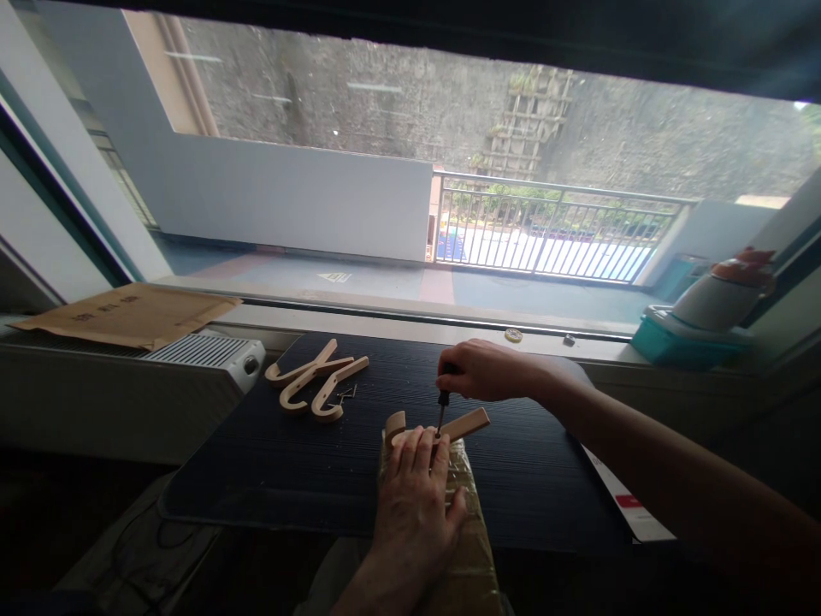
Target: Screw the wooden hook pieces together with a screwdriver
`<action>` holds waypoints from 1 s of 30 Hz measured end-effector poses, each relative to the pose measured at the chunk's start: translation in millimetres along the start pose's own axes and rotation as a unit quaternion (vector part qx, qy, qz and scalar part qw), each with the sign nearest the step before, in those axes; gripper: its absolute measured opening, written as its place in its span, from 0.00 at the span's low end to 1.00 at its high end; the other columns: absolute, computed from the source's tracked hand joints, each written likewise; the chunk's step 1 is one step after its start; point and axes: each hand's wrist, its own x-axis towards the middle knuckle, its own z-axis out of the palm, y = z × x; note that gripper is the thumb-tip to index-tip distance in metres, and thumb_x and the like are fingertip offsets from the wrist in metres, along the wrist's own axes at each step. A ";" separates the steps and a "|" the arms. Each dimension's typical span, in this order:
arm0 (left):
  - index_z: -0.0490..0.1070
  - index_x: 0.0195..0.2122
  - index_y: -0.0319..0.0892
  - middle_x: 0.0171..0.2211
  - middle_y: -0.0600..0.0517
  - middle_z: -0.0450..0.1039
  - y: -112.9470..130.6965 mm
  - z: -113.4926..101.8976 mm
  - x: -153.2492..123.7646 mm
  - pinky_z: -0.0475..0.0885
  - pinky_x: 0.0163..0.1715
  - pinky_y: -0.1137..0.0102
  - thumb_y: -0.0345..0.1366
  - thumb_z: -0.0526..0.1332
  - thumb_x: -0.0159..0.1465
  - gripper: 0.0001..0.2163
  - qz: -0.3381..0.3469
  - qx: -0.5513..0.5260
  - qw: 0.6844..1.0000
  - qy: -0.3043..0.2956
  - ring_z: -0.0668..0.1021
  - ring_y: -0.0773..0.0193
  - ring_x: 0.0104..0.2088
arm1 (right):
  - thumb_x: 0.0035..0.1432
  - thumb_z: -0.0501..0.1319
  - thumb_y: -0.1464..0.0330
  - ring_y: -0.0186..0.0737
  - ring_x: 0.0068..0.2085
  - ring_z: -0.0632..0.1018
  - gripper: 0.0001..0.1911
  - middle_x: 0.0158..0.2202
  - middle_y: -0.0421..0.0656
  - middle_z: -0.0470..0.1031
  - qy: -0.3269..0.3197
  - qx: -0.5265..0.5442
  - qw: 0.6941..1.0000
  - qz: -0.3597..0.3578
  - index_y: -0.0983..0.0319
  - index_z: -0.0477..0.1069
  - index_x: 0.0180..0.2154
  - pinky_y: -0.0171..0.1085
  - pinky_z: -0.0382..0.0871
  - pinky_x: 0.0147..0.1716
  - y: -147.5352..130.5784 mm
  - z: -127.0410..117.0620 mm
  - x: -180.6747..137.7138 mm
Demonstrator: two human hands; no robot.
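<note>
Window-side desk, bits lying around the work

Left of the right hand (487, 370), three spare wooden hooks (314, 381) lie overlapped on the dark table (269, 479), with a few small fasteners (347, 393) just beside them. Farther left, a white radiator (205, 351) carries a cardboard mailer (128, 312). Right of the left hand (414, 496) lies a red-marked paper (625, 496), and far right on the sill stands a teal-based appliance (689, 338).
</note>
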 end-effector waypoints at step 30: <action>0.67 0.54 0.38 0.55 0.43 0.65 0.7 -1.7 -0.2 0.55 0.57 0.55 0.45 0.55 0.60 0.24 0.000 0.002 1.000 0.006 0.63 0.50 0.57 | 0.56 0.55 0.66 0.30 0.28 0.70 0.12 0.32 0.39 0.76 -0.026 -0.028 0.998 -0.041 0.58 0.74 0.40 0.31 0.56 0.26 -5.7 -17.2 -9.9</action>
